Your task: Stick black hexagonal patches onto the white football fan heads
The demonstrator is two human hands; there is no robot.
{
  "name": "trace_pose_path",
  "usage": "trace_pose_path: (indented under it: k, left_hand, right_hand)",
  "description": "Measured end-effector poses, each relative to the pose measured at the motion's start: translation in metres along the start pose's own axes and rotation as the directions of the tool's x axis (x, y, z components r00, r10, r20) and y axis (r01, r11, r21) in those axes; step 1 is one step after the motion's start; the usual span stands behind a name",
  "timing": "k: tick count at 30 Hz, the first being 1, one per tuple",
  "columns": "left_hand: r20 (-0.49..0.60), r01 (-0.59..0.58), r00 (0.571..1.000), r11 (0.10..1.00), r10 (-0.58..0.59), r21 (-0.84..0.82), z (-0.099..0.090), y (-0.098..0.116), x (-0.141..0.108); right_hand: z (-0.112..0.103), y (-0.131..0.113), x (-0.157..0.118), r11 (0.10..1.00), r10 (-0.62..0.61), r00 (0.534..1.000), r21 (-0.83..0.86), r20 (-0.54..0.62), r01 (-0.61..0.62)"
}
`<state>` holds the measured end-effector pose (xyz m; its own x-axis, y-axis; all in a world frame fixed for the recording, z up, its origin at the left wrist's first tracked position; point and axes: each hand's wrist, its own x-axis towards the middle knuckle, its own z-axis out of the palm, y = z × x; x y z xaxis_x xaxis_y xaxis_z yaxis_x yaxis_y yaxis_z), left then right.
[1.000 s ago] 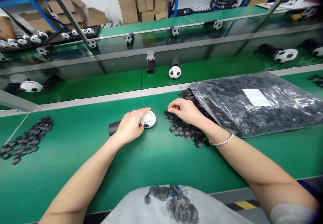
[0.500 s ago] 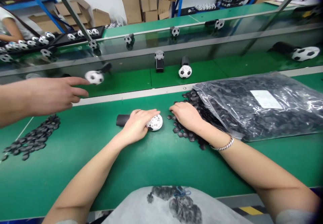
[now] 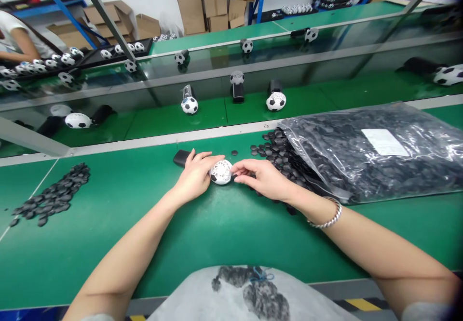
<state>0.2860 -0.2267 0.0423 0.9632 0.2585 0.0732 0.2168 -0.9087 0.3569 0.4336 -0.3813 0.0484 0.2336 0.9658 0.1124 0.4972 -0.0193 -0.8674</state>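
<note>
My left hand (image 3: 195, 174) is wrapped over a white soccer-ball piece (image 3: 221, 172) with a black handle (image 3: 182, 158), holding it down on the green table. The ball's upper side shows open, uncovered shapes; one black panel shows at its lower left. Fingertips of my right hand (image 3: 260, 179) pinch a small black panel piece (image 3: 233, 178) against the ball's right edge. Behind that hand, loose black panel pieces (image 3: 282, 153) spill from a clear plastic bag (image 3: 333, 142). A single black piece (image 3: 234, 153) lies just above the ball.
Beyond a white rail (image 3: 162, 140), several ball pieces, one a soccer ball (image 3: 276, 101), lie on the green conveyor. Another pile of black pieces (image 3: 58, 195) is at left, near a metal post (image 3: 32, 138). A person (image 3: 21, 36) sits by filled trays across the line.
My right hand has moved left from the pile to the ball with a black piece. Another person's hand has left the view at left, and ball pieces on the conveyor have shifted.
</note>
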Motion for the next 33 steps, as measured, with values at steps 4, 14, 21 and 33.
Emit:
trace_pose_path:
  k: [4,14,21,33]
  left_hand:
    - [-0.006,0.004,1.000,1.000,-0.004,-0.006,-0.001,0.003,0.000]
    - [0.020,0.028,0.999,0.998,-0.027,-0.054,-0.004,0.010,0.000]
    - [-0.045,0.057,0.997,0.997,-0.059,-0.044,0.002,0.014,0.001]
    - [-0.072,0.079,0.993,0.985,-0.091,-0.156,0.001,0.016,0.004]
  right_hand:
    - [0.003,0.000,0.000,0.990,-0.070,0.997,-0.123,0.019,0.072]
    - [0.013,0.007,0.002,0.958,-0.204,0.979,-0.209,-0.006,0.199]
    - [0.014,0.007,0.008,0.988,-0.146,0.986,-0.058,-0.084,0.141]
    - [0.021,0.010,0.013,0.994,0.006,0.994,0.109,-0.113,0.006]
